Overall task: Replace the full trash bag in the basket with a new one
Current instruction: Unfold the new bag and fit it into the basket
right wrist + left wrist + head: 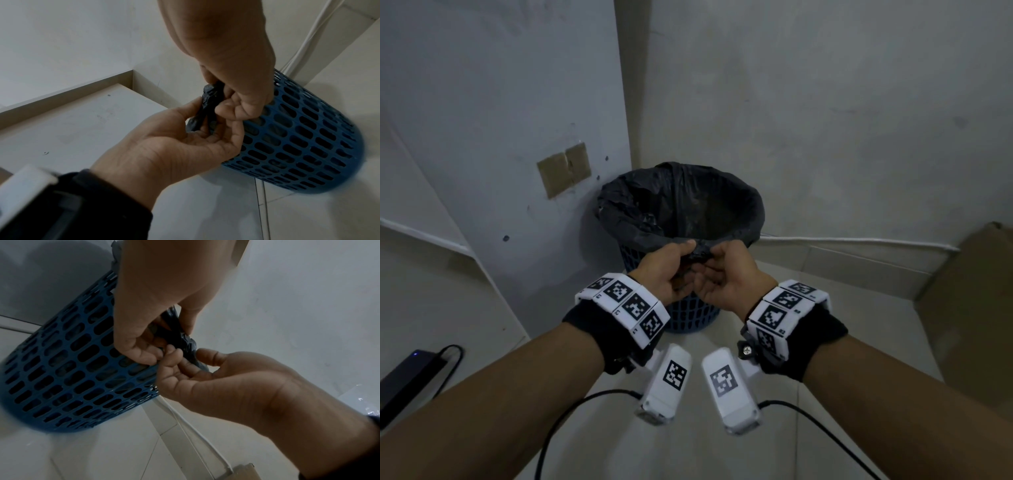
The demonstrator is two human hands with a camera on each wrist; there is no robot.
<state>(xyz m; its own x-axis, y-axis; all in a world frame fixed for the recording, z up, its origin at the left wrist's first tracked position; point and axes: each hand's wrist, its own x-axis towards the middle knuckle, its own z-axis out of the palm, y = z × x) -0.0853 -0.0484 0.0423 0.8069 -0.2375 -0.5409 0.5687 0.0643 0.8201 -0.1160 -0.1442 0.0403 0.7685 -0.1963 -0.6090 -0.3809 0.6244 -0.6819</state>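
At room corner, on tiled floor: blue perforated basket (688, 308) w/ black trash bag (681, 202) lining it, rim folded over edge. Both hands at near rim: left hand (664, 270) & right hand (726, 274) each pinch a bunched, twisted bit of bag, fingers curled narrow round it. No brand/text legible; wrist bands (626, 301) carry b/w square code markers only. Cardboard box (969, 308) to right.

We see a trash bag (681, 202) of thin black plastic, crinkled and faintly glossy, a basket (61, 369) of smooth blue perforated plastic, a floor (688, 459) of pale smooth tiles, walls (825, 102) of matt scuffed paint, a cardboard box (976, 308) at three o'clock, brown and matt.
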